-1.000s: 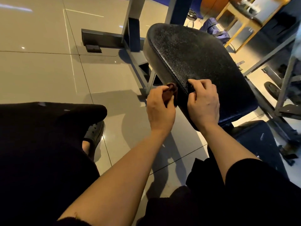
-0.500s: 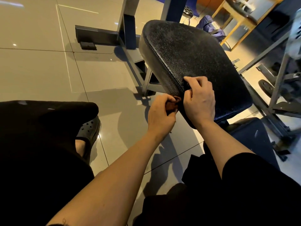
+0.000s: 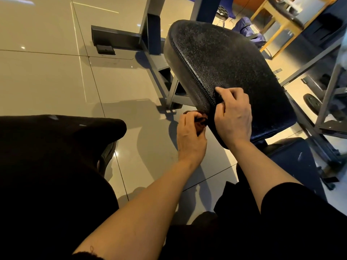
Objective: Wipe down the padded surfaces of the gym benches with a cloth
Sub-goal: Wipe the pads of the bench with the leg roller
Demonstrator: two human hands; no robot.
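Currently wiping side edge of black padded seat [image 3: 225, 72] on bench, low on near-left rim. Cloth [image 3: 200, 121]: small, dark reddish-brown, bunched up, mostly hidden behind fingers; pressed against pad's side wall just under the seam. Looks soft, light, limp; best kept wadded in the fist so it presents a firm face, no loose tail to snag on the frame. Pad vinyl looks pebbled and grippy, speckled with pale residue on top; probably firm foam underneath, gives a little under pressure, needs bracing to wipe hard. Left hand [image 3: 191, 136]: fingers curled round the cloth, back of hand up, wrist roughly straight, forearm reaching in from lower left. Right hand [image 3: 233, 117]: draped over pad's edge right beside the left, fingers bent, fingertips pinching at the seam line, thumb side toward the cloth; appears to steady the pad or lift the piping, can't tell which. Both forearms bare, converging on same spot, hands nearly touching. Seated or crouched low, dark-clothed knee [image 3: 56, 147] at left over glossy tiled floor [image 3: 47, 81]. Grey steel frame [image 3: 150, 34] behind the pad. Top surface mostly still dusty-looking, so plenty left to do.
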